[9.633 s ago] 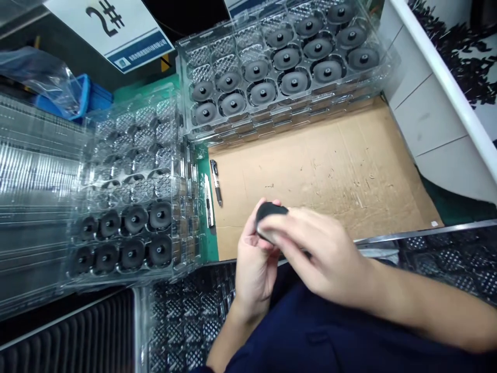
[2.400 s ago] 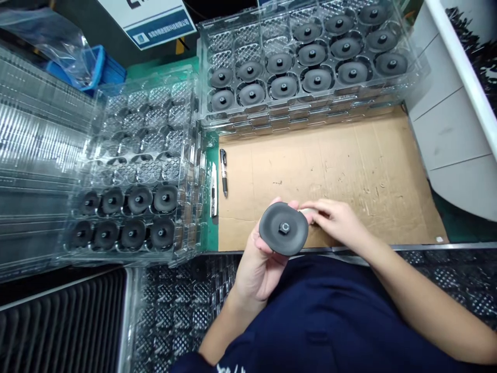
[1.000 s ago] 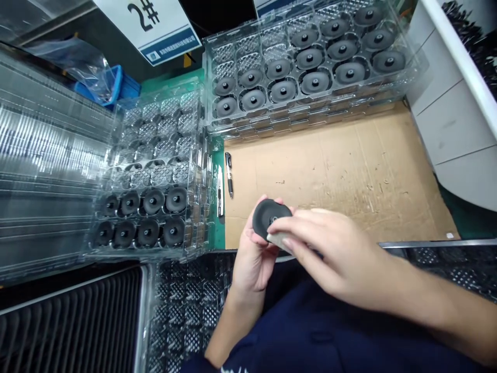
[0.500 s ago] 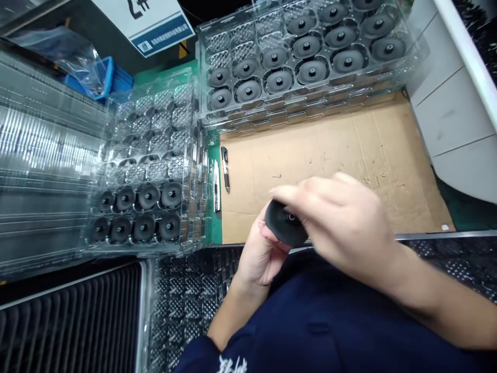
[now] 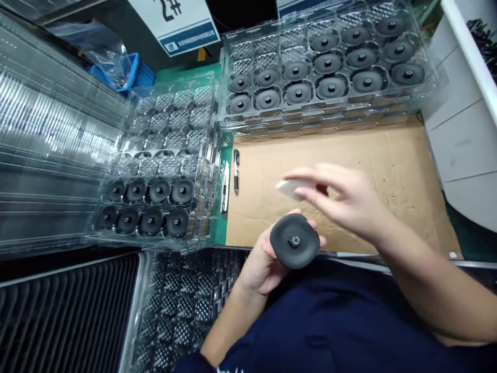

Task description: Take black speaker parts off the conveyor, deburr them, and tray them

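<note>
In my left hand (image 5: 267,259) sits a dark grey rounded disc (image 5: 285,251), its dished face turned up and a small ring-topped stub at its centre. The fingers wrap behind it and show at its far edge. Above and to the right of the disc, my right hand (image 5: 341,199) pinches a thin whitish piece (image 5: 293,187) between thumb and fingers. Motion blurs this piece, and I cannot tell what it is made of. The two hands are apart, over the near edge of the cardboard sheet (image 5: 267,155).
Clear plastic trays (image 5: 330,109) at the back and a left tray (image 5: 202,207) hold several similar dark discs. A black pen (image 5: 236,173) and a white slim tool (image 5: 224,186) lie along the cardboard's left side. A blue bin (image 5: 142,75) stands back left; a grey-white panel (image 5: 462,134) borders the right.
The disc has turned so its stubbed face shows, where a lettered face showed before. My right hand has drawn off it, and the whitish piece is now visible in its fingers.
</note>
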### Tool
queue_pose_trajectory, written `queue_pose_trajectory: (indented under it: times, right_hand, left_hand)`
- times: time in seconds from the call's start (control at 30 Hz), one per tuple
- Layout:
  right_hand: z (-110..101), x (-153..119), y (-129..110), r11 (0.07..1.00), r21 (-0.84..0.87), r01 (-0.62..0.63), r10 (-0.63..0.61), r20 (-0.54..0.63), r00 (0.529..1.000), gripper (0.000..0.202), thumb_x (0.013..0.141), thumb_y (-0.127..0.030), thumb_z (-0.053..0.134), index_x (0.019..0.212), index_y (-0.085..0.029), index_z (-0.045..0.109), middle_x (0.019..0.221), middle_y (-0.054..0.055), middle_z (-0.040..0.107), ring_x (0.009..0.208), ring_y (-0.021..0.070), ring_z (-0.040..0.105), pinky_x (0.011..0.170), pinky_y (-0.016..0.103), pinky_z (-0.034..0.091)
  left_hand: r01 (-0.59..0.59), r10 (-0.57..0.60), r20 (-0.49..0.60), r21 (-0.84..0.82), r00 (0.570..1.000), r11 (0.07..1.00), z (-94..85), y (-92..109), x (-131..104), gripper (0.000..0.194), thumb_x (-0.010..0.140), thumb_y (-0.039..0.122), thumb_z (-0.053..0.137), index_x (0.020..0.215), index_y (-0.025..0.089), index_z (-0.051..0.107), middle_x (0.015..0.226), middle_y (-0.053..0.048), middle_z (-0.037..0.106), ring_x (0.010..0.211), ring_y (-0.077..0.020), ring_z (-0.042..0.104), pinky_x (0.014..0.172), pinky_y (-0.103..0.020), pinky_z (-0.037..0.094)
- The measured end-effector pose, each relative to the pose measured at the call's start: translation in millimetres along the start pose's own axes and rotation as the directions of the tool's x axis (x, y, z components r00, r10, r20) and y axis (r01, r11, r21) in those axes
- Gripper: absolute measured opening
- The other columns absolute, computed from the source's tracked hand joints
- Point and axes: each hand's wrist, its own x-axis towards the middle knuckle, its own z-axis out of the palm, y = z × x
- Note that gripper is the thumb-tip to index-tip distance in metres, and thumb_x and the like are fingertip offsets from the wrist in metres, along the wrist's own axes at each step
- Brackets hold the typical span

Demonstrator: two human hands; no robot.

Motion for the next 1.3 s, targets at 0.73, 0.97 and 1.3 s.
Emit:
queue_pose_trajectory:
  times: [0.73, 0.97, 1.3]
  right_hand:
    - [59, -55, 100, 0.929, -0.225, -0.294, 0.284, -0.074, 0.956, 0.025, 0.089, -0.028, 0.048, 0.106, -0.019, 0.063, 0.083, 0.004, 0.065, 0.073, 0.0173, 0.054, 0.071, 0.032, 0.037]
    - [54, -50, 93, 0.930, -0.109, -0.350, 0.337, -0.120, 0.934, 0.023, 0.091, -0.028, 0.047, 0.104, -0.019, 0.063, 0.087, 0.004, 0.066, 0.076, 0.0174, 0.058, 0.070, 0.032, 0.041]
    - [13, -17, -11, 0.996, -0.036, 0.077, -0.078, -0.054, 0.995, 0.029, 0.084, -0.009, 0.052, 0.111, -0.014, 0.060, 0.083, 0.005, 0.066, 0.068, 0.0142, 0.053, 0.063, 0.031, 0.040]
  left_hand:
    - [0.221, -0.146, 0.230, -0.349, 0.962, 0.911, -13.2, 13, 41, 0.068, 0.061, 0.061, 0.066, 0.114, 0.020, 0.062, 0.108, -0.009, 0.065, 0.089, -0.0209, 0.066, 0.075, -0.024, 0.054]
    - [0.090, -0.070, 0.078, -0.278, 0.994, 0.956, -10.7, 20, 48, 0.056, 0.068, 0.054, 0.066, 0.115, 0.023, 0.061, 0.117, -0.006, 0.062, 0.099, -0.0234, 0.064, 0.083, -0.029, 0.052]
    - [-0.242, 0.240, -0.134, -0.001, 0.961, 0.970, 5.5, 18, 47, 0.047, 0.071, 0.019, 0.075, 0.114, 0.030, 0.059, 0.118, 0.000, 0.061, 0.106, -0.0210, 0.061, 0.095, -0.032, 0.047]
